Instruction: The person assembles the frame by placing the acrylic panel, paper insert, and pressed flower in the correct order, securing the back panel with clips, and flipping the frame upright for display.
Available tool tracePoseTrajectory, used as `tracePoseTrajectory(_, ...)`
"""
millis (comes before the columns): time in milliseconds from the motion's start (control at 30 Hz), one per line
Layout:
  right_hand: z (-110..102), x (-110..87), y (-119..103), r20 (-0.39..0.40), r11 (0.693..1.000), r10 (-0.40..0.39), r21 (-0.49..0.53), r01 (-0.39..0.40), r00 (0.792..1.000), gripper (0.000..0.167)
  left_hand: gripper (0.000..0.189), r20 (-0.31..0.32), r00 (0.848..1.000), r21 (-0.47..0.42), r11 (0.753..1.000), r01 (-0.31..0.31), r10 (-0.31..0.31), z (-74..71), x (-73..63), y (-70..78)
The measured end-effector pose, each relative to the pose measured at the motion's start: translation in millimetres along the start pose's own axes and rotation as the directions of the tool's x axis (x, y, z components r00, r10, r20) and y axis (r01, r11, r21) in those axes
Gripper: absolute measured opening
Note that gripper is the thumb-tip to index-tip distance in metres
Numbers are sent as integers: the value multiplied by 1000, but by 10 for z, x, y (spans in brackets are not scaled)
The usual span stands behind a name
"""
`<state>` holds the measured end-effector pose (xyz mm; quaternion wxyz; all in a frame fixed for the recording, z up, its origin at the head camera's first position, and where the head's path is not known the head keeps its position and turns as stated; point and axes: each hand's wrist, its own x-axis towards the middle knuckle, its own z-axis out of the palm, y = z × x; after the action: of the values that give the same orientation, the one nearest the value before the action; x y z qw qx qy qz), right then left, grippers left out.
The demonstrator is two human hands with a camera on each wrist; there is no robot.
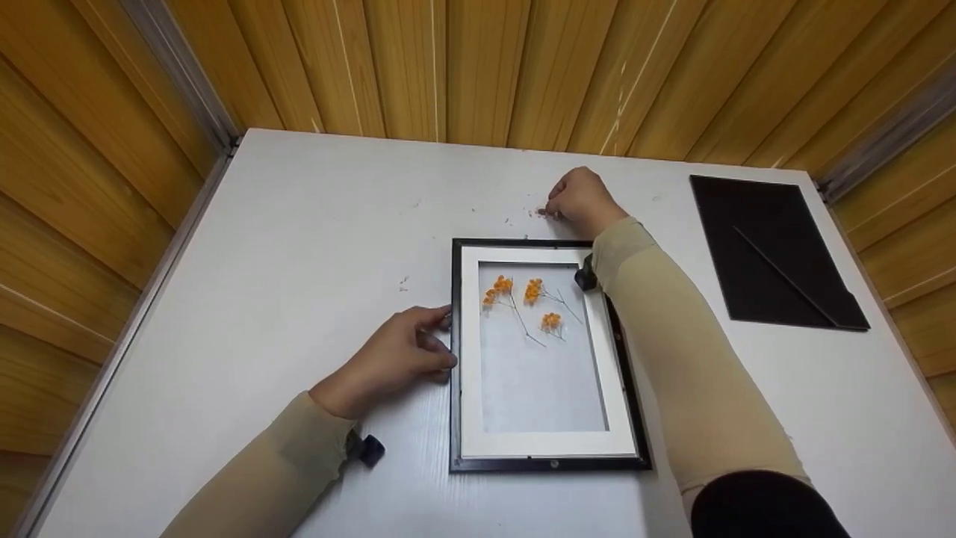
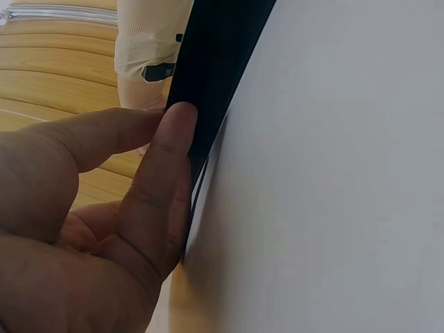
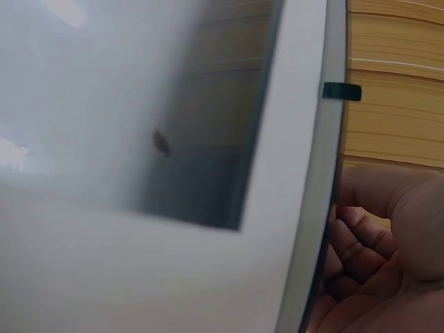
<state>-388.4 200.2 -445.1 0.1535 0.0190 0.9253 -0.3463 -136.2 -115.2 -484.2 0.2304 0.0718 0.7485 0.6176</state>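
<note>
A black picture frame (image 1: 549, 465) with a white inner mat lies on the white table. Several orange dried flower sprigs (image 1: 534, 291) on thin stems show inside its window. My left hand (image 1: 392, 351) holds the frame's left edge, with fingertips against the dark side in the left wrist view. Beyond the frame's top edge, my right hand (image 1: 586, 198) is at the tabletop, its curled fingers pinching at small brown bits (image 1: 541, 213). In the right wrist view the frame hides those fingertips.
More tiny crumbs (image 1: 404, 284) lie scattered left of the frame and behind it. At the right stands a flat black panel (image 1: 769, 254) with a diagonal strip across it. Wood-plank walls (image 1: 478, 75) border the table's back and sides.
</note>
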Motion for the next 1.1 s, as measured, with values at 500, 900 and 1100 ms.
tracePoseTrajectory(500, -84, -90, 124, 24, 968, 11, 251, -17, 1000, 14, 86, 16, 1000, -16, 1000, 3, -2, 21, 47, -14)
tracePoseTrajectory(900, -207, -485, 162, 99, 891, -45, 453, -5, 994, 13, 85, 25, 1000, 72, 997, -3, 1, 19, 162, 8)
tracePoseTrajectory(1100, -127, -777, 114, 167, 860, -109, 510, 9, 980, 4, 85, 28, 1000, 79, 997, -6, 3, -36, 216, -7)
